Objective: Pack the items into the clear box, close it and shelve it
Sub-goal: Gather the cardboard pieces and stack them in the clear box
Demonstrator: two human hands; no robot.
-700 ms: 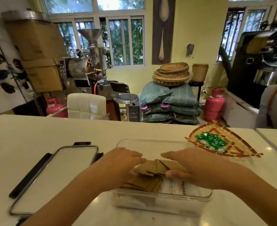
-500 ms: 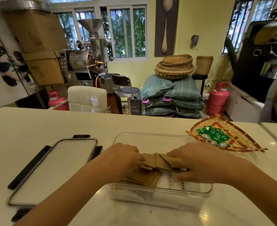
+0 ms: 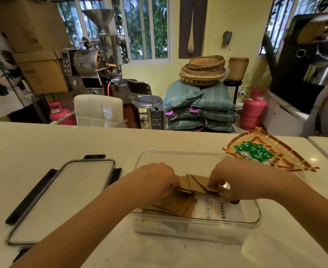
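On the pale tabletop the clear box stands open, both hands reaching into it. The left hand and right hand have their fingers clamped on a fanned bunch of brown paper packets. Below lies a white packet with dark printed characters, too small to read. The lid lies flat just left of the box; a woven tray of green sachets sits behind to the right.
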